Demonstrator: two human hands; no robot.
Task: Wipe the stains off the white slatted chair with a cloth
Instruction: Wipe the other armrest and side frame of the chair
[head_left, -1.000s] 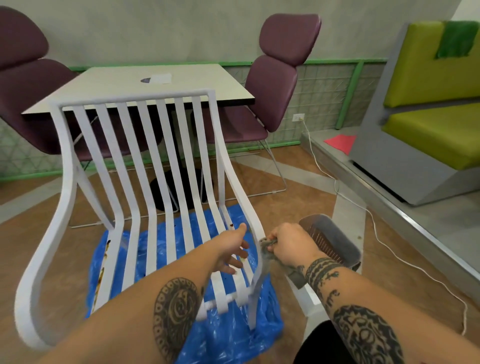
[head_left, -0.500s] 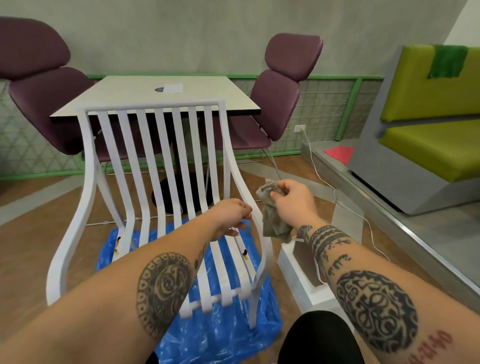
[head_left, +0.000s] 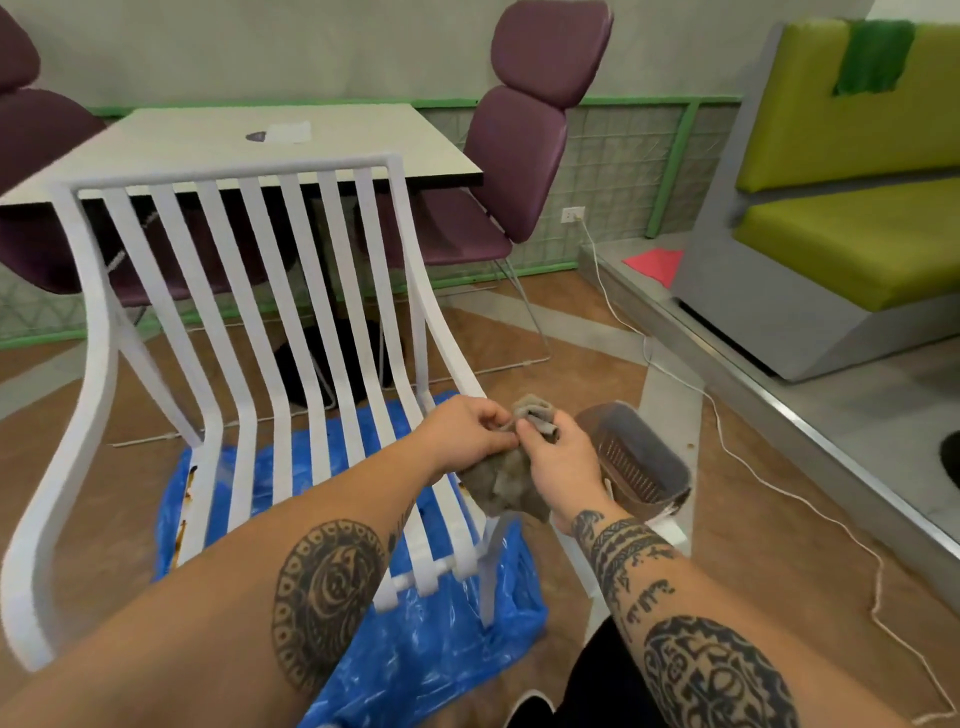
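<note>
Change since earlier: both hands now meet on the cloth over the right front of the seat. Half a second before, the right hand held it alone, higher up beside the chair's right arm, while the left hand was over the slats.
Left hand: grip closed in a pinch, with thumb and fingertips on the cloth's upper edge.
Right hand: grip clenched round the cloth, thumb on top. Most of the crumpled fabric hangs below the palm.
Cloth: grey and bunched, held over the seat slats at the chair's right front corner. Whether it touches the slats cannot be told.
White slatted chair: faces the viewer and stands on a blue plastic sheet.
Stains: orange-brown marks along the leftmost seat slat, and a small one on a slat just beside the cloth.
Basket: dark and perforated, just right of the chair and partly behind the right hand.
Floor: brown with grey bands. A white cord trails across it from a wall socket.
Room: a pale tabletop stands behind the chair. A purple chair is at its right and another at the left edge. A lime-green bench sits on a raised grey platform at right.
</note>
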